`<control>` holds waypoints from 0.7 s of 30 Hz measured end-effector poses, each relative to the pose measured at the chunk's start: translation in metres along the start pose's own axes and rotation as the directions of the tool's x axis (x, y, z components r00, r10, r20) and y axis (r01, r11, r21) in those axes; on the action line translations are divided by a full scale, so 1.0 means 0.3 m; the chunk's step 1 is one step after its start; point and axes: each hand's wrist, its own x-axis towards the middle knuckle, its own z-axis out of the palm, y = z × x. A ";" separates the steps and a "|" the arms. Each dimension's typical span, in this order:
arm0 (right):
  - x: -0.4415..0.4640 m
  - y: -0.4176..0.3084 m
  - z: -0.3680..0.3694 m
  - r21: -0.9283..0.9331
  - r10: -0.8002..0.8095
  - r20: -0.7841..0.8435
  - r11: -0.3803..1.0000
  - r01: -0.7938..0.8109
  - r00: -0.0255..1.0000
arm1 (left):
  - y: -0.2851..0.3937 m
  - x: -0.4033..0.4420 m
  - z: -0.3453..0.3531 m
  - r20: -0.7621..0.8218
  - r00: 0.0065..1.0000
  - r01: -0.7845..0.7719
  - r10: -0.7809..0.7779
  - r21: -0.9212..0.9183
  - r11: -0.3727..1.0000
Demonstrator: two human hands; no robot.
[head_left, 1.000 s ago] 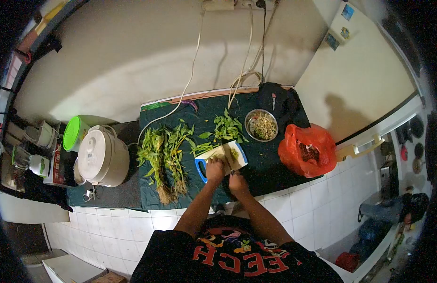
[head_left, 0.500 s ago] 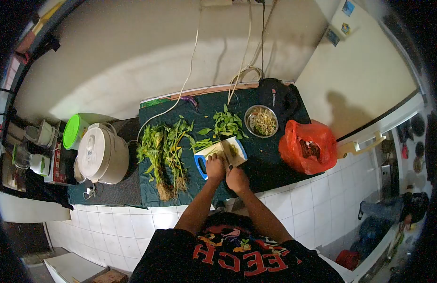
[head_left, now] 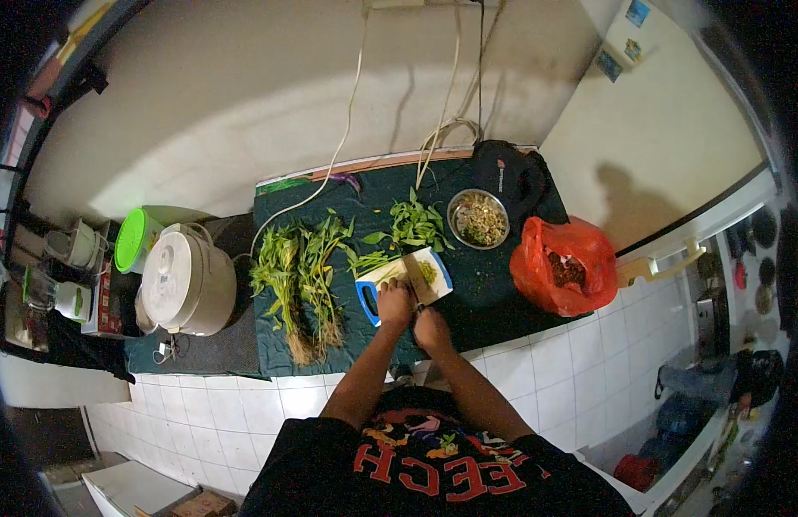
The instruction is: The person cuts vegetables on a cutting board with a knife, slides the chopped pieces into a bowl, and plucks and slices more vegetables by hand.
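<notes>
A white cutting board with a blue rim and handle [head_left: 367, 302] lies at the middle of the table. My left hand [head_left: 395, 303] rests on it with curled fingers, pressing green stems [head_left: 387, 274]. The grip itself is partly hidden. Just right of it, my right hand [head_left: 431, 330] is closed round the handle of a knife [head_left: 420, 305], its blade beside my left fingertips. Small chopped green pieces [head_left: 428, 273] lie on the board's right part. Behind the board is a pile of picked leaves [head_left: 414, 226]. Leafy greens with roots [head_left: 300, 284] lie to the left.
A metal bowl of cut vegetables [head_left: 478, 219] stands behind right, near a black bag [head_left: 511, 179]. An open red plastic bag [head_left: 545, 289] sits at the right edge. A white rice cooker [head_left: 179, 280] and a green-lidded container [head_left: 134, 241] are at left. Cables cross the back.
The knife blade, earlier seen broadside across the board, now shows only as a thin line near my left fingers. Both hands stay in nearly the same place.
</notes>
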 end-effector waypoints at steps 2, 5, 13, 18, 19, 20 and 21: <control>-0.021 -0.088 -0.106 0.013 0.003 0.064 1.000 -0.004 0.998 | 0.008 0.001 -0.012 0.073 0.997 0.023 -0.022 -0.007 1.000; -0.038 -0.112 -0.122 -0.096 0.038 0.171 0.995 -0.021 0.985 | -0.012 0.004 0.034 0.051 0.998 0.024 -0.024 -0.012 1.000; 0.014 -0.083 -0.153 -0.052 0.032 0.122 0.998 -0.026 0.992 | 0.000 0.004 0.001 0.048 0.999 -0.003 0.005 -0.039 0.999; 0.000 -0.045 -0.202 -0.053 0.079 0.003 0.996 -0.078 0.997 | 0.026 0.035 0.022 -0.003 0.999 -0.034 0.034 -0.237 0.971; -0.019 -0.037 -0.211 -0.057 0.068 -0.043 0.996 -0.070 0.997 | -0.002 0.055 0.045 -0.003 0.999 -0.050 0.052 -0.342 0.938; -0.043 -0.029 -0.218 -0.060 0.058 -0.088 0.996 -0.064 0.994 | -0.034 0.070 0.068 -0.002 0.998 -0.064 0.070 -0.443 0.894; -0.069 -0.018 -0.226 -0.062 0.066 -0.084 0.996 -0.071 0.994 | -0.068 0.083 0.087 0.028 0.998 -0.028 0.048 -0.493 0.869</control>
